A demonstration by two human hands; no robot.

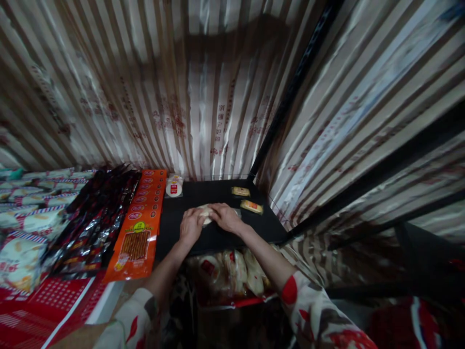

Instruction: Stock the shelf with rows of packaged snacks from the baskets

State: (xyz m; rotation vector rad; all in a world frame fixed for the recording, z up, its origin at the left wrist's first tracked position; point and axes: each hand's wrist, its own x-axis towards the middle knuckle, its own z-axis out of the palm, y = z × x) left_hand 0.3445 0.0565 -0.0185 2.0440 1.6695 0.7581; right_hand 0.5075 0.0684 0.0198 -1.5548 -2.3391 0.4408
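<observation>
Poking in from the bottom edge are 2 patterned sleeves (pixel 312 310), the right one with a red cuff. Between them, low down, sits a box (pixel 232 306) with a red rim, packed with pale packets (pixel 238 271) in clear wrap. It's pretty dim down there, so no luck reading the labels.

Off to the left there's a red printed surface (pixel 61 300) with a dotted pattern, and a load of snacks around it: white packets (pixel 23 259) with striped edges, then dark shiny packets (pixel 94 218), then orange packets (pixel 136 242) with brown sticks pictured on the front one.

Now the black shelf (pixel 207 191). The left hand (pixel 192 225) and right hand (pixel 225 218) are close together over the middle of it, fingers curled in narrow, both holding the same pale wrapped piece (pixel 206 213) between them. Fingers cover a lot of it, so can't tell exactly what it is.

Past the right hand lie 2 small yellowish packets (pixel 251 206), near each other but apart. Back left is a round white packet (pixel 174 188) with a red label, just beside the orange ones. Behind everything: striped, shiny sheeting (pixel 203 121) and a black post (pixel 286 97) at the corner.
</observation>
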